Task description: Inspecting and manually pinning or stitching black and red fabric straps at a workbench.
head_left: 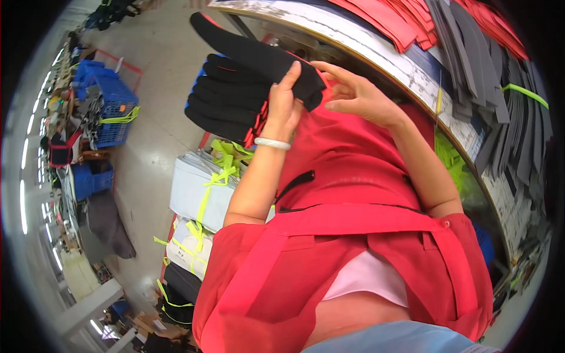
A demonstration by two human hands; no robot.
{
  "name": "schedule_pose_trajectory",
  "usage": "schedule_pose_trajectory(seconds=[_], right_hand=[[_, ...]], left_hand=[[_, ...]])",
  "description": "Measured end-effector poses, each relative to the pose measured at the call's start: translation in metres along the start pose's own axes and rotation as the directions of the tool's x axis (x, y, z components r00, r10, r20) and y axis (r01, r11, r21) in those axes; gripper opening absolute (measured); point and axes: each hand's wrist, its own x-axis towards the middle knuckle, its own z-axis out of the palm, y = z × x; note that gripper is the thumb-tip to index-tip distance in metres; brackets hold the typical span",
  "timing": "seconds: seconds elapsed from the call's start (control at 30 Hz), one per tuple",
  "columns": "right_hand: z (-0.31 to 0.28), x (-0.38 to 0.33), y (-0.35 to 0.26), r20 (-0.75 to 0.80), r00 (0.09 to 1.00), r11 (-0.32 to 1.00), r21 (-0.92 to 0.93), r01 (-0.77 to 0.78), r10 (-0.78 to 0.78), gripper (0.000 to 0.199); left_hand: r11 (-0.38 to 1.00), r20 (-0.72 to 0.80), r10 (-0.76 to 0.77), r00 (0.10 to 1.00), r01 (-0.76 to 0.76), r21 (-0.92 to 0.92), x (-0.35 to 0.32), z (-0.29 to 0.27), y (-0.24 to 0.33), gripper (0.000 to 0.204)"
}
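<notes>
My left hand [284, 105], with a pale bangle on the wrist, grips a stack of long black foam-like pieces [238, 88] that fan out to the left, one strip rising toward the top. Thin red edges show at the stack's lower right. My right hand [356, 94] hovers just right of the stack with its fingers spread, the fingertips near the top black piece; it holds nothing. Both arms cross over my red apron [347, 176].
A curved worktable edge [376, 50] runs from top centre to the right, carrying stacks of red [400, 17] and grey sheets [477, 65]. On the floor at left stand white bundles tied with yellow-green straps [200, 188] and blue crates [109, 100].
</notes>
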Motion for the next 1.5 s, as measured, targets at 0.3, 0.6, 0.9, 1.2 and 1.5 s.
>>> schedule_pose_trajectory(seconds=[0.3, 0.6, 0.9, 1.2, 1.5], right_hand=[[-0.016, 0.012, 0.065, -0.564, 0.773, 0.91, -0.412, 0.042, -0.291, 0.034], [-0.037, 0.029, 0.077, -0.496, 0.858, 0.989, 0.122, -0.082, 0.132, 0.028], [-0.023, -0.001, 0.093, 0.055, 0.953, 0.53, 0.821, -0.212, 0.297, 0.008], [-0.036, 0.008, 0.075, -0.504, 0.862, 0.956, -0.219, -0.196, 0.062, 0.027], [-0.025, 0.007, 0.078, -0.376, 0.926, 0.963, -0.232, -0.138, 0.042, 0.036]], left_hand=[[0.99, -0.077, 0.133, 0.988, -0.129, 0.051, 0.011, 0.009, -0.039, 0.015], [0.962, -0.032, 0.231, 0.972, -0.223, 0.156, 0.026, 0.011, -0.053, 0.018], [0.964, -0.051, 0.18, 0.982, -0.166, 0.206, 0.03, 0.004, -0.045, 0.016], [0.923, -0.007, 0.214, 0.977, -0.2, 0.328, 0.016, 0.0, -0.062, 0.027], [0.97, -0.094, 0.107, 0.99, -0.083, 0.228, 0.022, -0.004, -0.054, 0.019]])
